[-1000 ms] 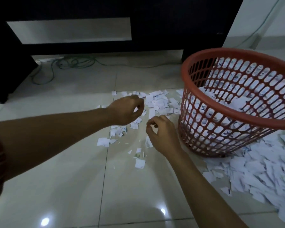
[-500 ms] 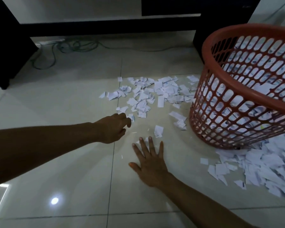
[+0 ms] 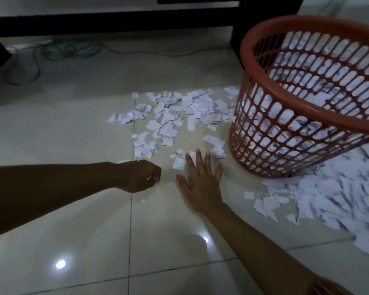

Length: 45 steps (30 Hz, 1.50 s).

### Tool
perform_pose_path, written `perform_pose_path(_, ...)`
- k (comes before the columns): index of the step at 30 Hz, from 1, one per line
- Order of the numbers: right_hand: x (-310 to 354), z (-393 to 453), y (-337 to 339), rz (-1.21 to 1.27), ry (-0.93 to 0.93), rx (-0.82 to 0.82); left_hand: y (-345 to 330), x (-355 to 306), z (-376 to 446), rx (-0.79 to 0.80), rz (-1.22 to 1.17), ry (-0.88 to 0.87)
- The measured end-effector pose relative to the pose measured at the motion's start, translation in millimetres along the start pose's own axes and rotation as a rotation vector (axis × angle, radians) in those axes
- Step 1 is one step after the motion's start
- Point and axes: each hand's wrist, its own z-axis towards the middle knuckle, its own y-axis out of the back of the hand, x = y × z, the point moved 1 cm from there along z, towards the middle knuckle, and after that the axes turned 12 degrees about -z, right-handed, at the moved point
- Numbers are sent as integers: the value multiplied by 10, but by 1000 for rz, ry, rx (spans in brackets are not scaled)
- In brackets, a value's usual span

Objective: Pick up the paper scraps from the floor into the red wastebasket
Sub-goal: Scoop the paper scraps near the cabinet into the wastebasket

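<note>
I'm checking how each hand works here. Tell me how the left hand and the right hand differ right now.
Pose: the left hand is curled into a fist, while the right hand lies flat with fingers spread.
Contact: the right hand's fingertips touch paper scraps on the floor; whether the left hand's fist holds scraps cannot be told.
Place: the right hand is nearer the red wastebasket.
Both are low over the floor.

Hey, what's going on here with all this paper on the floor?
A person is clearing torn paper scraps off the tiled floor into a red wastebasket, already partly filled. The right hand lies flat, fingers spread, at the scraps' edge; the left hand is curled into a fist beside it. Plenty remains.
</note>
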Motion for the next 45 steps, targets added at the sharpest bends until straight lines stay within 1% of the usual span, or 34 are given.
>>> perform_pose_path(3, -263, -356, -47, -20, -183, -40, -166, -172, 164, 81, 16, -89)
perform_pose_path(5, -460, -578, -41, -39, -312, -94, -242, -311, 300, 132, 35, -142)
perform_pose_path(7, -663, -768, 12, -42, -451, -187, -275, -458, 444, 174, 58, -175)
perform_pose_path(9, -878, -895, 122, -25, -590, -329, -280, -601, 602, 205, 74, -206)
perform_pose_path(11, -1101, -956, 242, -21, -755, -406, -265, -748, 738, 219, 94, -236)
perform_pose_path(13, -1332, -949, 329, -27, -876, -407, -238, -865, 850, 216, 110, -269)
perform_pose_path(15, -1586, -925, 366, -15, -922, -366, -217, -968, 942, 213, 113, -287)
perform_pose_path(16, -1709, -914, 376, -11, -914, -340, -209, -1007, 975, 211, 113, -288)
perform_pose_path(18, -1911, -897, 372, -28, -832, -273, -205, -1059, 1023, 210, 111, -288)
perform_pose_path(21, -2001, -883, 282, -22, -711, -75, -225, -1072, 1016, 214, 115, -293)
perform_pose_path(22, -1960, -899, 242, -26, -687, -35, -242, -1052, 999, 220, 111, -292)
perform_pose_path(25, -1705, -970, 137, -61, -634, -30, -278, -978, 927, 246, 121, -274)
perform_pose_path(30, -1184, -954, -3, -53, -548, -75, -311, -874, 836, 288, 161, -225)
perform_pose_path(34, -849, -875, -20, -7, -421, -22, -299, -867, 823, 279, 159, -217)
perform_pose_path(37, -694, -861, 25, 46, -321, -49, -275, -875, 827, 264, 154, -234)
perform_pose_path(39, -660, -879, 65, 49, -330, -112, -253, -880, 823, 254, 154, -236)
perform_pose_path(41, -678, -893, 111, 19, -422, -165, -217, -880, 813, 237, 152, -235)
perform_pose_path(43, -718, -887, 124, -11, -506, -154, -192, -864, 801, 221, 148, -237)
perform_pose_path(45, -731, -843, 99, -30, -522, -93, -178, -836, 776, 211, 145, -228)
